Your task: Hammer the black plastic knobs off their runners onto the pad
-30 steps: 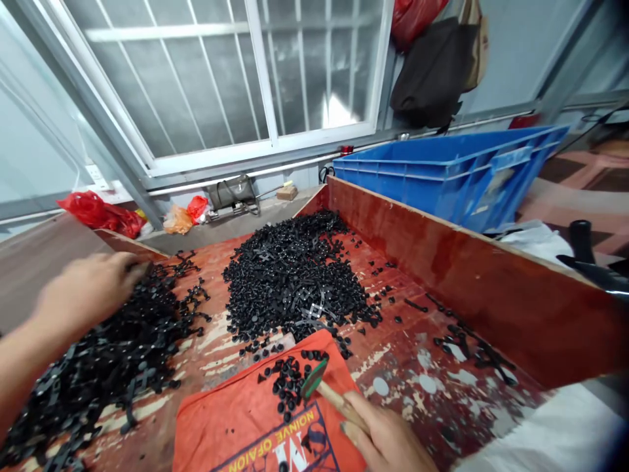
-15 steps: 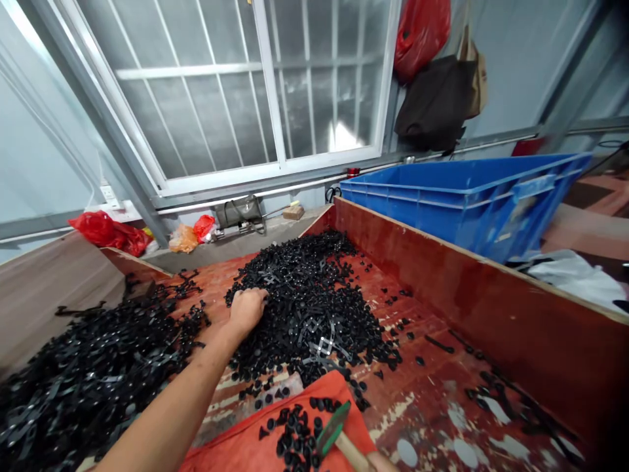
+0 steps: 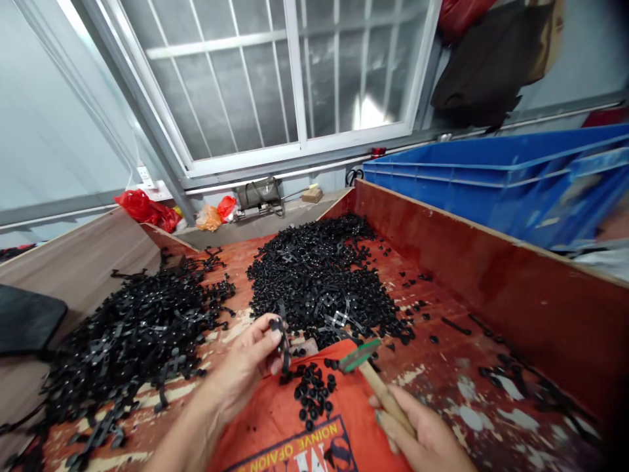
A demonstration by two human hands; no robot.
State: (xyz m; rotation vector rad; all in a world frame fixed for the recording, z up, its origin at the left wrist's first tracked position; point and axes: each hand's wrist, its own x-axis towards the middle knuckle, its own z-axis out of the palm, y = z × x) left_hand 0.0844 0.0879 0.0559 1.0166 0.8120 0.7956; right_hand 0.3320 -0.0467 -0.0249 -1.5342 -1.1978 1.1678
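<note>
The left hand (image 3: 253, 357) is closed at the fingertips, pinching a black part (image 3: 285, 354) just above the left side of the orange cloth (image 3: 363, 403). The right hand (image 3: 410, 419) is wrapped round the wooden handle of a green-headed tool (image 3: 361, 357), whose head reaches over the cloth's far edge. Between the hands, a cluster of small black pieces (image 3: 314, 393) lies on the cloth (its printed lettering reads upside down from here).

The cloth covers the middle of the near edge of the worn red tabletop (image 3: 240, 275). Beyond it, a large heap of black parts (image 3: 314, 282) spreads toward the tabletop's far right corner; a second black heap (image 3: 137, 321) lies along the left edge, against a brown board (image 3: 108, 255). A red board (image 3: 472, 252) walls the right edge, with loose black pieces along its foot. Outside that board stands a blue crate (image 3: 442, 187); past the far edge lies a dark bag (image 3: 258, 192), below a barred window (image 3: 255, 92).
</note>
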